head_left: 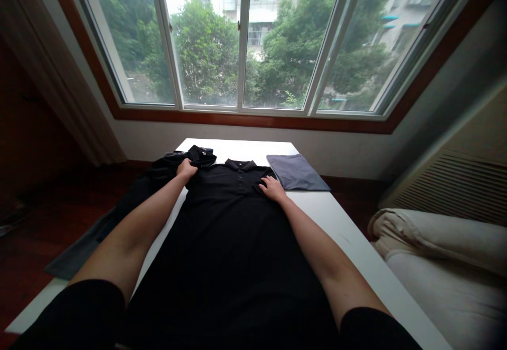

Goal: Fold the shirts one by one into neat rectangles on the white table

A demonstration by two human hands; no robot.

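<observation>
Because the black shirt (233, 218) lies front up on the desk (336, 223) between my two hands, its cloth stretches from under my right fingers (268, 182) across to my left fingers (191, 169). My left fingers are curled narrow at one shoulder, against dark cloth; whether they pinch the sleeve or only press on it, I cannot tell. My right fingers are loosely spread, resting on the other sleeve (260, 187) rather than closing round it.

I judge the shirt light and soft, a limp knit that drapes and gives easily, wrinkles readily and won't break. It looks likelier to sag than to slip from a pinch. The collar (240, 164), just beyond and between my fingers, seems the stiffest part, with the buttons (240, 177) below it on my side. For a sound hold I'd take the shoulder seams, thumb below and fingers above, since a single layer at the sleeve would bunch.

Just past my right fingers lies a flat grey cloth (299, 172); beside my left fingers, a dark pile of clothes (158, 173) could easily get caught up too.
</observation>
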